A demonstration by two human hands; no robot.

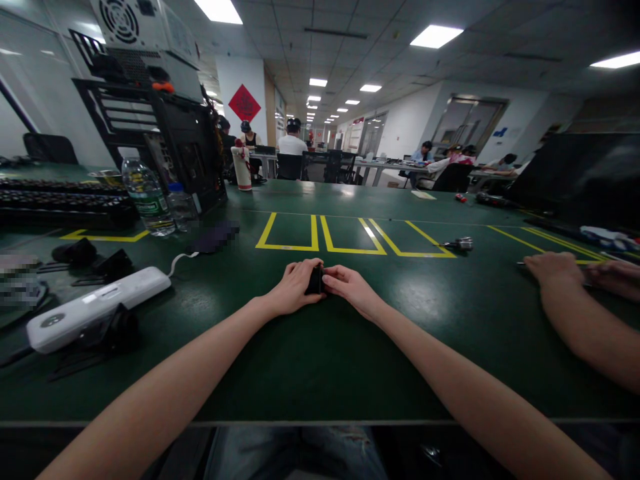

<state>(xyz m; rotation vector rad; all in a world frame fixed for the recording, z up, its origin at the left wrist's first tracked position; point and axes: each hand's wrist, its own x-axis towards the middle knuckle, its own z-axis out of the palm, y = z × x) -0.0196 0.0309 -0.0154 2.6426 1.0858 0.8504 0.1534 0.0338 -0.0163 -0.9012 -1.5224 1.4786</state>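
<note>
A small black object (315, 280) rests on the green table (320, 360) straight ahead of me. My left hand (293, 288) grips it from the left and my right hand (350, 287) grips it from the right, fingers curled around it. Most of the object is hidden between the two hands, so I cannot make out its shape.
A co-worker's arm and hands (555, 268) lie on the table at right. A white power strip (95, 305), black clips, two water bottles (147, 197), keyboards and an open computer case (165, 120) stand at left. Yellow taped rectangles (345, 235) and a small metal part (459, 245) lie beyond.
</note>
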